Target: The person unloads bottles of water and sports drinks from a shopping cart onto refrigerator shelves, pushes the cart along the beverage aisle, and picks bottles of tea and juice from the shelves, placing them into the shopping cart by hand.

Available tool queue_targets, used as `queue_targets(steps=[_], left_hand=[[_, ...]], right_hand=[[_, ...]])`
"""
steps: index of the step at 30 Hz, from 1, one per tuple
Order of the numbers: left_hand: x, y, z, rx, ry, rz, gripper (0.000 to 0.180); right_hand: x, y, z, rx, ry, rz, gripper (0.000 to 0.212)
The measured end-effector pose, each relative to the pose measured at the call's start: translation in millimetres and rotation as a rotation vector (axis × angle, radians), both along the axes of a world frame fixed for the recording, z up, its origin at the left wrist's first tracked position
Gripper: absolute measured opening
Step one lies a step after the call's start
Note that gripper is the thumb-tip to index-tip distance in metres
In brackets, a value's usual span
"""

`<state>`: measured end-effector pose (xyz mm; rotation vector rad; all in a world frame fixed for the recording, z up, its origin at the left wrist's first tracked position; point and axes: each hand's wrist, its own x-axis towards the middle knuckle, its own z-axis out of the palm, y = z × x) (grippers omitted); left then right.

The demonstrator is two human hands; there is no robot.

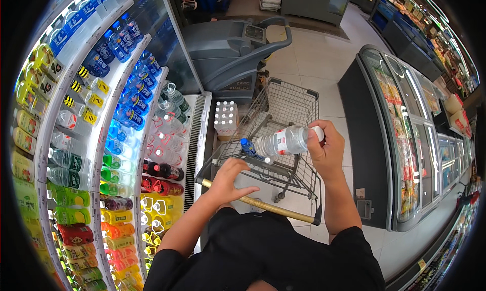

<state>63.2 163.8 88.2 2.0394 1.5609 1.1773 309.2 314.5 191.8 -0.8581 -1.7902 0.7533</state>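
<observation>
My right hand (328, 149) is closed around the white-capped neck of a large clear water bottle (283, 141) with a red and white label. The bottle lies nearly level above the wire shopping cart (298, 101), its base pointing left. Over the left part of the cart's yellow handle (273, 208), my left hand (228, 182) is open, thumb and fingers apart and holding nothing. Whether it touches the handle I cannot tell. Beyond it, a blue bottle (247, 146) rests in the cart, and a white cap shows beside it. The clear bottle hides part of the basket.
A lit drinks cooler (136, 154) with several shelves of bottles curves along my left. Past the cart stand a grey floor-cleaning machine (223, 48) and a wrapped pack of white-capped bottles (226, 118). A glass-topped freezer (372, 139) runs along the right.
</observation>
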Motion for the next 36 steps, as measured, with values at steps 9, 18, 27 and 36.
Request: queue_targets(steps=[9,18,27,36], left_hand=[[17.8,23.3,79.1,-0.336,-0.616,-0.353,0.096],[18.8,-9.2,76.5,-0.403,-1.319,-0.152,0.056],[14.3,-37.0,87.7,-0.301,-1.354,-0.019,0.053],[21.0,-42.2,73.5,-0.024,-0.903,0.225,0.065]], right_hand=[[-33.7,-9.6,59.9,-0.394,0.332,0.256,0.021],[-60.6,-58.8,-6.7,-0.506,0.255,0.399,0.048],[-84.0,-84.2,-19.7,-0.636,0.353,0.689,0.055],[-101.5,-89.7,-32.5,-0.646,0.38,0.647,0.058]])
